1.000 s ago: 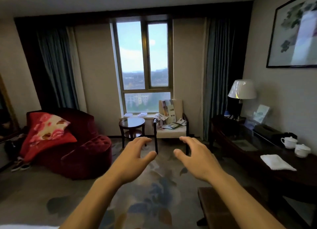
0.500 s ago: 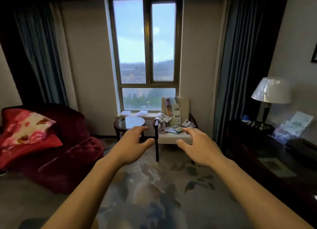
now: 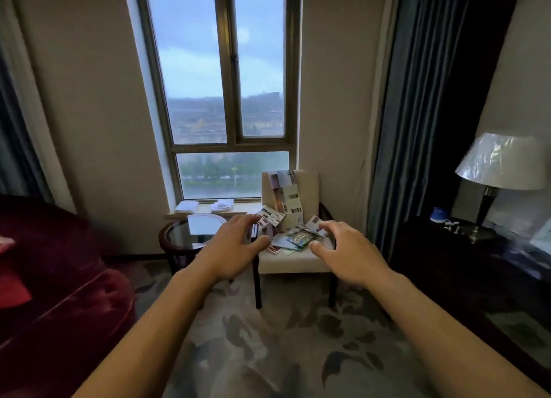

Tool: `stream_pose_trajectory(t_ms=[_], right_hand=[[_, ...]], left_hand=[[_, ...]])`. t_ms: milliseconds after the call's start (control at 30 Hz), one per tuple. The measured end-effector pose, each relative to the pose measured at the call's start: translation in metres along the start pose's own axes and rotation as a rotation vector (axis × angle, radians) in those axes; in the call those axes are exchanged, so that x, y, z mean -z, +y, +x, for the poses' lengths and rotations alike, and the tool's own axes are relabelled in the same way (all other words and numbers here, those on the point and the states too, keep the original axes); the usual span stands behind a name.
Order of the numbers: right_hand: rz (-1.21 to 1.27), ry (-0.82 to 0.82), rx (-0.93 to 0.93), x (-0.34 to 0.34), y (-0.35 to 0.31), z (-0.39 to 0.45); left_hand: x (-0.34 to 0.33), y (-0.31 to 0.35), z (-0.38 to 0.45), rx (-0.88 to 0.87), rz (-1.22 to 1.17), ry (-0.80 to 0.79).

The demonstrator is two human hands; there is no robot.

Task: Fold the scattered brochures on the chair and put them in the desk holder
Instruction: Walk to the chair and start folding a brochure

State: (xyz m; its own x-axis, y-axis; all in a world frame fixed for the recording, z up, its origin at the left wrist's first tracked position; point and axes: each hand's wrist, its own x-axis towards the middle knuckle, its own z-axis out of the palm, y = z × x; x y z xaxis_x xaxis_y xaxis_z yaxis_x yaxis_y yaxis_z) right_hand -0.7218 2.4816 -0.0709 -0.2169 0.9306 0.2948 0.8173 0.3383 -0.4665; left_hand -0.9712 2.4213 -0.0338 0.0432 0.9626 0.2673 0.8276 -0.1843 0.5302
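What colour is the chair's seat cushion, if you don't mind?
Cream, on a dark wooden frame; the chair shows in the head view.

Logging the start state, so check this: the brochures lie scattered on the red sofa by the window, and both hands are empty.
One thing is wrong. The head view shows the brochures scattered on the cream armchair by the window, not on the red sofa. The left hand and right hand are indeed empty.
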Motion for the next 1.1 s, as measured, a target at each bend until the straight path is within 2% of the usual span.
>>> stream_pose_trajectory(t_ms=[233,400,733,933,1100], right_hand=[[0.036,-0.034,-0.025,-0.058,0.08,0.194],[0.032,-0.059,-0.007,-0.077,0.106,0.321],[-0.001,-0.097,-0.009,-0.145,0.157,0.53],[-0.038,-0.14,-0.063,-0.189,0.181,0.648],[0.046,-0.148,-0.078,-0.231,0.2,0.721]], left_hand=[[-0.047,-0.054,0.191,0.053,0.027,-0.05],[-0.06,-0.085,0.312,0.09,0.039,-0.033],[-0.115,-0.19,0.52,0.084,0.03,-0.056],[-0.154,-0.263,0.644,0.098,-0.056,-0.096],[-0.198,-0.297,0.713,0.132,-0.192,-0.1]])
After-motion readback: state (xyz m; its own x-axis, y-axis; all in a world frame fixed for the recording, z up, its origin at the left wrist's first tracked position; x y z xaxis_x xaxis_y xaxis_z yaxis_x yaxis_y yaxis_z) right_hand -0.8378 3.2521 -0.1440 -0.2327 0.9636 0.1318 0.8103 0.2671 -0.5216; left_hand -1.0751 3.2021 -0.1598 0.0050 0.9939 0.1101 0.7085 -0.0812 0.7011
